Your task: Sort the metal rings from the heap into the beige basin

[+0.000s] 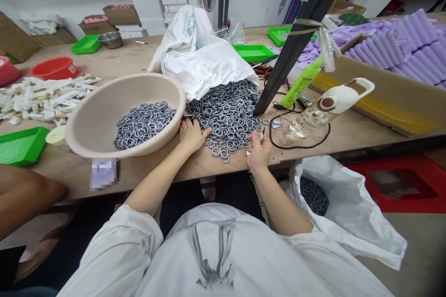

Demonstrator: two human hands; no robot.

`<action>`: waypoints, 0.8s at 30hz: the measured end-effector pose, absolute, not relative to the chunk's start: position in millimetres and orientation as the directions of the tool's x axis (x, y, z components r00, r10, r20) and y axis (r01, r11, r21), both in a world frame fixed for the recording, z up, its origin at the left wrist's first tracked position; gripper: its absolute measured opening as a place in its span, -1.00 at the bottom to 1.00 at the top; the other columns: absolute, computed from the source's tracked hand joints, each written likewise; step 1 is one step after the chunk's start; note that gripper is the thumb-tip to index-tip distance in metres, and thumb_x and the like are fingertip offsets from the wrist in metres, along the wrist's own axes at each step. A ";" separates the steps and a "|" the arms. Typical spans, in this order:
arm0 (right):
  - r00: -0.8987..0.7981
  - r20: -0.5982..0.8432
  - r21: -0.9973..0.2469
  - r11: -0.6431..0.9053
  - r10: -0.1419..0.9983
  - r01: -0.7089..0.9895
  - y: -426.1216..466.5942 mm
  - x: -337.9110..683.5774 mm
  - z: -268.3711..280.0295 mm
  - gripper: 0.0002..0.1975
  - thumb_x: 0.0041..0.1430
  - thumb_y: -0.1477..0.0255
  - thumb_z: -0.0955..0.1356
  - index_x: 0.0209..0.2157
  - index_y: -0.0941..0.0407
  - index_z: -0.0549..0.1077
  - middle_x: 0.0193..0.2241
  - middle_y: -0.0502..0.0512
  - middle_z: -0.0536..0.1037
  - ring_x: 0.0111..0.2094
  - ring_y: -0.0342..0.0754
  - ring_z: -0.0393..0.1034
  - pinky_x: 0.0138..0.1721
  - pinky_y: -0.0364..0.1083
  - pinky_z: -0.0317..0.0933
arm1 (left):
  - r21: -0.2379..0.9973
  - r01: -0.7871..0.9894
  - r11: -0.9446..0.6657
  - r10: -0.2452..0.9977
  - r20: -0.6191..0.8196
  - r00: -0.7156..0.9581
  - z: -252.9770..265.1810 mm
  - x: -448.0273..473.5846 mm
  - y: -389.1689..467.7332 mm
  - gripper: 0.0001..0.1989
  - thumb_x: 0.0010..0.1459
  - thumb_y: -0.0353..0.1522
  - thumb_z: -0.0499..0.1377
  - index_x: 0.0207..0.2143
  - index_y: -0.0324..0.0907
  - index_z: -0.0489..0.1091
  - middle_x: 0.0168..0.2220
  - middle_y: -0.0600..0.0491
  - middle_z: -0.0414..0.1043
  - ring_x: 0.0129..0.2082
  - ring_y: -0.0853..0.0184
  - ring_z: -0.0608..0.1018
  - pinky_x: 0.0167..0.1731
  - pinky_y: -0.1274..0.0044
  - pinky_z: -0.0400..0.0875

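Observation:
A heap of grey metal rings (226, 113) spills across the table from the mouth of a white sack (209, 55). My left hand (191, 137) lies at the heap's left edge with fingers stretched and thumb apart, its thumb near the rings. Close beside that hand stands a large beige basin (83, 120) holding more metal rings (144, 125). On the heap's right side, my right hand (258, 151) is closed with its fingers curled. A small pale bit shows at its edge, but what it grips is too small to make out.
A dark metal post (299, 32) rises just right of the heap. Near it stand a water bottle (324, 106) and a black cable (306, 147). Below the table edge hangs an open white bag (348, 213) with rings inside. Another person's arm (28, 195) is at left.

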State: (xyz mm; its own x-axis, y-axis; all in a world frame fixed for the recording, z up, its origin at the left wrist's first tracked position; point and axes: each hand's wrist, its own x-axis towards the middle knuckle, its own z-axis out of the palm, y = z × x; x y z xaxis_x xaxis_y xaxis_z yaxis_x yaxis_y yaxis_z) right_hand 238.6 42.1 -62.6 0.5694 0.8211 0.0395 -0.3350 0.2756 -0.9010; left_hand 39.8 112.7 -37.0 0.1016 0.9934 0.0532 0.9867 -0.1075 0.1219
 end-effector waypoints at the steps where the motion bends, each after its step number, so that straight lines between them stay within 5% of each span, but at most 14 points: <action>1: 0.569 0.035 -0.904 0.269 0.822 -0.332 42.0 238.5 -62.0 -0.56 -0.05 0.05 0.49 -0.54 0.08 0.32 -0.74 -0.24 0.16 -0.74 -0.30 -0.10 -0.73 -0.20 -0.24 | 0.123 0.982 -0.145 0.989 0.051 0.140 -35.1 38.7 106.6 -0.28 0.30 0.02 -0.07 0.18 -0.44 0.27 0.25 -0.50 0.17 0.26 -0.23 0.28 0.21 0.12 0.17; 6: 0.574 0.016 -0.907 0.254 0.819 -0.336 43.1 238.3 -60.2 -0.54 -0.09 0.05 0.51 -0.55 0.09 0.32 -0.73 -0.23 0.21 -0.75 -0.32 -0.09 -0.75 -0.21 -0.24 | 0.213 0.923 -0.321 0.947 0.068 0.314 -29.4 31.0 80.2 -0.39 0.35 -0.07 -0.08 0.23 -0.33 0.25 0.24 -0.37 0.24 0.23 -0.09 0.34 0.18 0.15 0.25; 10: 0.574 0.023 -0.907 0.259 0.819 -0.333 43.9 238.4 -60.6 -0.55 -0.09 0.06 0.52 -0.54 0.09 0.32 -0.72 -0.23 0.24 -0.75 -0.33 -0.08 -0.75 -0.21 -0.24 | 0.181 0.954 -0.239 0.971 0.064 0.232 -31.6 20.3 80.5 -0.46 0.38 -0.27 -0.10 0.31 -0.35 0.15 0.35 -0.41 0.07 0.34 -0.13 0.22 0.24 0.09 0.18; 13: 0.574 0.019 -0.911 0.251 0.818 -0.328 43.7 238.7 -60.8 -0.54 -0.10 0.06 0.52 -0.55 0.09 0.32 -0.73 -0.24 0.22 -0.75 -0.33 -0.09 -0.76 -0.22 -0.24 | 0.171 0.960 -0.220 0.974 -0.010 0.225 -34.9 12.5 80.9 -0.46 0.34 -0.38 -0.08 0.32 -0.41 0.13 0.33 -0.45 0.12 0.32 -0.13 0.26 0.23 0.10 0.24; 19: 0.583 0.053 -0.925 0.260 0.811 -0.277 43.2 238.0 -61.0 -0.55 -0.07 0.05 0.51 -0.55 0.09 0.33 -0.73 -0.23 0.20 -0.75 -0.32 -0.08 -0.75 -0.20 -0.22 | 0.230 0.915 -0.331 0.943 0.050 0.328 -40.1 -3.9 67.5 -0.40 0.23 -0.60 -0.14 0.31 -0.35 0.18 0.39 -0.21 0.11 0.39 0.08 0.18 0.33 0.25 0.15; 24: 0.594 0.095 -0.944 0.261 0.799 -0.201 43.2 239.6 -62.4 -0.59 0.03 0.08 0.48 -0.52 0.08 0.32 -0.69 -0.21 0.21 -0.72 -0.30 -0.10 -0.71 -0.19 -0.21 | 0.236 0.931 -0.278 0.959 0.013 0.283 -40.0 -13.7 62.1 -0.53 0.30 -0.50 -0.10 0.18 -0.29 0.36 0.24 -0.20 0.36 0.26 0.08 0.38 0.26 0.28 0.27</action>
State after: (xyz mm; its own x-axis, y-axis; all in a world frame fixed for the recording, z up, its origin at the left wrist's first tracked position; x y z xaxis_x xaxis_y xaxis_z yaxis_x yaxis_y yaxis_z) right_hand 239.6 43.2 -62.4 0.5935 0.7992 0.0947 -0.2011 0.2612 -0.9441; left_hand -13.7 62.1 -40.0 0.2830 0.9590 0.0131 0.9312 -0.2781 0.2355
